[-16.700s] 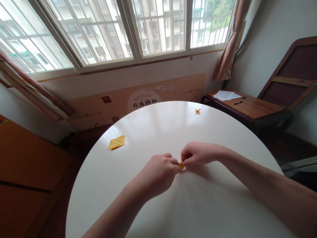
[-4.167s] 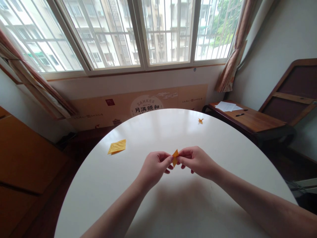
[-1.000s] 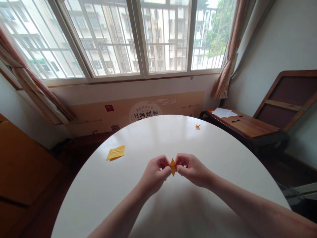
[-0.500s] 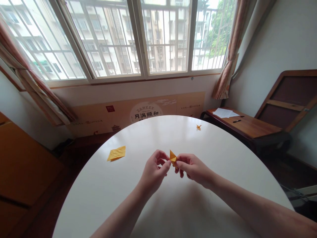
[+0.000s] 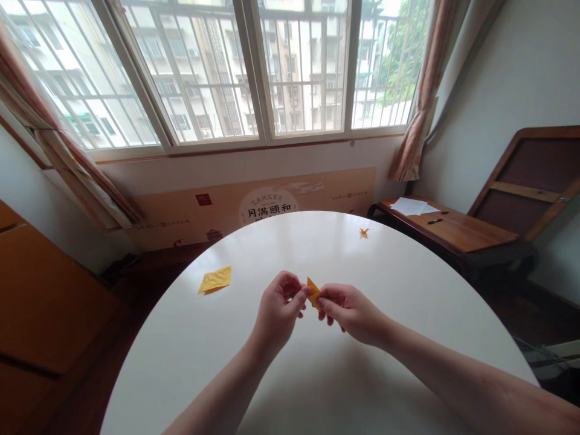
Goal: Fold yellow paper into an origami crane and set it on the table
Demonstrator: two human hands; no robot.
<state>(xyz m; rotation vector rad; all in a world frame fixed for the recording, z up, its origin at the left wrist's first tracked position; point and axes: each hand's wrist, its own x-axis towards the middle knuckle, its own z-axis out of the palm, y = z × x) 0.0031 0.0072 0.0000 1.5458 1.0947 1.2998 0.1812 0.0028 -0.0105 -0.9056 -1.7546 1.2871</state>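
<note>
Between my hands, above the white round table (image 5: 181, 362), is a small piece of folded yellow origami paper (image 5: 312, 290) with a pointed tip facing up. My left hand (image 5: 283, 305) pinches its left edge between thumb and forefinger. On the other side, my right hand (image 5: 347, 308) grips the paper's right and lower part, thumb on the near face. Fingers cover much of the lower folds. A small folded paper crane (image 5: 364, 232) stands near the table's far edge, to the right. Flat yellow paper (image 5: 215, 280), creased, lies on the left of the table.
Beyond the table's right rim, a low wooden table (image 5: 457, 229) carries white paper sheets (image 5: 412, 206) and a black pen (image 5: 434, 221). A printed cardboard panel (image 5: 217, 208) stands under the barred window (image 5: 299, 72). An orange-brown cabinet (image 5: 40, 302) is at the left.
Both hands have shifted slightly left with the folded paper. It now looks narrower and flatter, and my right thumb sits further over it.
</note>
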